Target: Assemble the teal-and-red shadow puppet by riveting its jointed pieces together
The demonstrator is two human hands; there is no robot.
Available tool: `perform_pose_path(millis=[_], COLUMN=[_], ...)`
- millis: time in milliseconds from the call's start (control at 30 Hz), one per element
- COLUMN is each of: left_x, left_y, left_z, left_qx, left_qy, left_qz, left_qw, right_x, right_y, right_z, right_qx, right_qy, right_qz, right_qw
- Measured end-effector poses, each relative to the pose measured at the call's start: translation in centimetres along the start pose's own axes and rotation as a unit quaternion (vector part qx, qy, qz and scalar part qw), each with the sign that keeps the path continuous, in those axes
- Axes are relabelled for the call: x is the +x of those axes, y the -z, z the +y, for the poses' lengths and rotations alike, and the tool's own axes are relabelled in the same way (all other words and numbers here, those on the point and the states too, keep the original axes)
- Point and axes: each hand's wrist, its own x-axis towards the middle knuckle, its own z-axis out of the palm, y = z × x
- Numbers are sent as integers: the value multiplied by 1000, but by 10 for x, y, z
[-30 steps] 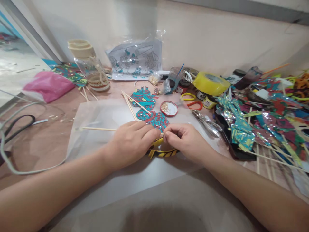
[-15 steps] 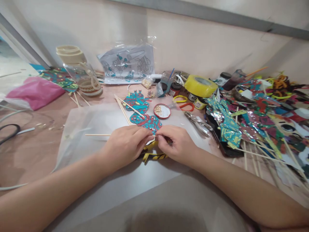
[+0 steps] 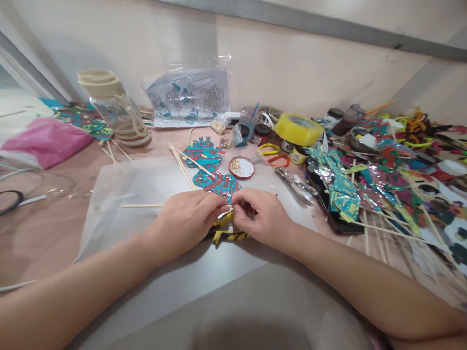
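Note:
My left hand (image 3: pixel 188 216) is closed round a thin wooden stick (image 3: pixel 140 205), whose long end sticks out to the left. Thumb and fingers of my right hand (image 3: pixel 262 214) pinch at the stick's other end, fingertips close to those of the left; the exact grip is partly hidden. Below the fingers lies a yellow and black painted cutout (image 3: pixel 229 236), mostly covered by the hands. Just beyond them, a turquoise and red painted puppet figure (image 3: pixel 215 181) lies flat with wooden sticks (image 3: pixel 182 167) across and beside it.
A red-rimmed lid (image 3: pixel 251 167) holds small gold fasteners. Right of it lie a metal hole punch (image 3: pixel 295 185), scissors (image 3: pixel 279 160), yellow tape (image 3: pixel 299 129) and a pile of painted puppets (image 3: pixel 345 192). A bottle (image 3: pixel 122 114) and pink cloth (image 3: pixel 54 141) stand left. A translucent sheet (image 3: pixel 109 189) covers the tabletop.
The whole view has shifted slightly, so things appear a little further left. Both hands keep nearly the same pose at the stick, with the right fingers slightly more curled.

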Motion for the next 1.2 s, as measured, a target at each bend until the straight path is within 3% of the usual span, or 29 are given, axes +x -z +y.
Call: perform_pose_path(millis=[200,433,533,633,700,833,967,1100,1200], left_x=[-3,1,1,0,0,-1,-2,-1,0], left_y=[1,19,20,14,9,7,8,7,6], left_z=[1,5,5,4,4,3,3,3,4], left_qx=[18,96,97,54,24,-18,-49,-62,-54], left_qy=[-38,-123,-114,-47,-7,23,27,25,22], left_qz=[20,33,33,54,72,64,43,35,44], left_qw=[999,987,988,996,997,998,998,997,997], right_x=[0,4,8,10,10,5,3,2,2], right_y=[2,4,7,12,15,15,12,9,9], right_z=[-8,-9,-10,-11,-12,-10,-7,-6,-9], right_qx=[128,325,364,347,294,113,18,-2,-2], right_qy=[-134,-256,-276,-258,-223,-68,35,50,20], right_qz=[-43,-99,-122,-113,-75,-2,35,45,31], right_qw=[982,905,881,894,926,991,999,998,999])
